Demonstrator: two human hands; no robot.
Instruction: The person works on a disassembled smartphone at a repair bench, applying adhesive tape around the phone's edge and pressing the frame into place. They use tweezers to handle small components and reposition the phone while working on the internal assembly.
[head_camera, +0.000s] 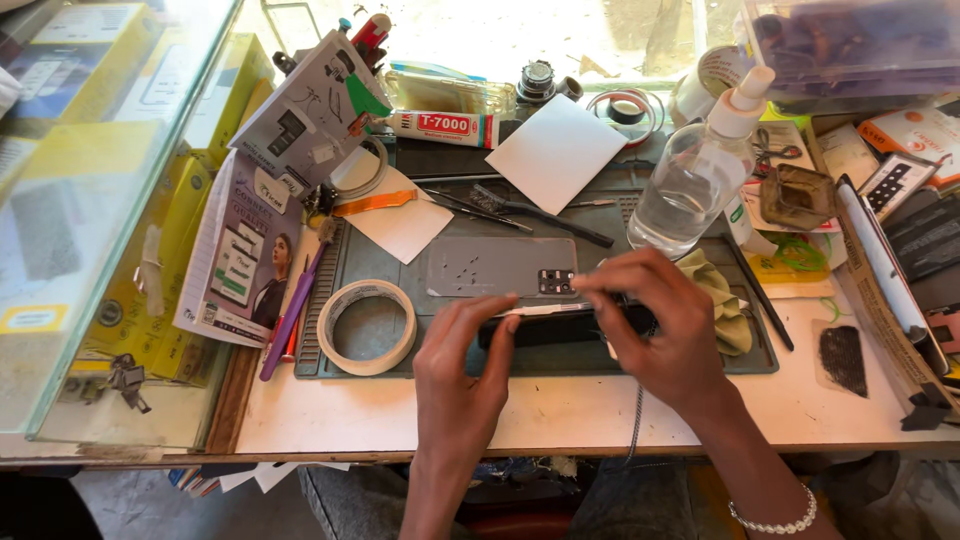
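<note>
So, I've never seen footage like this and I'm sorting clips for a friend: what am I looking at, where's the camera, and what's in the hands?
The one picture comes from a camera worn on a person's head, looking down at their own two bare hands over a cluttered workbench. The left hand and right hand together pinch a thin strip over a dark phone lying on a grey mat. Behind it lies a grey phone back cover. Around are a roll of tape, a clear bottle, a glue tube, a white card and a purple toothbrush.

Bare forearms, no sleeves; white bead bracelet (775, 522) on the right wrist.
</note>
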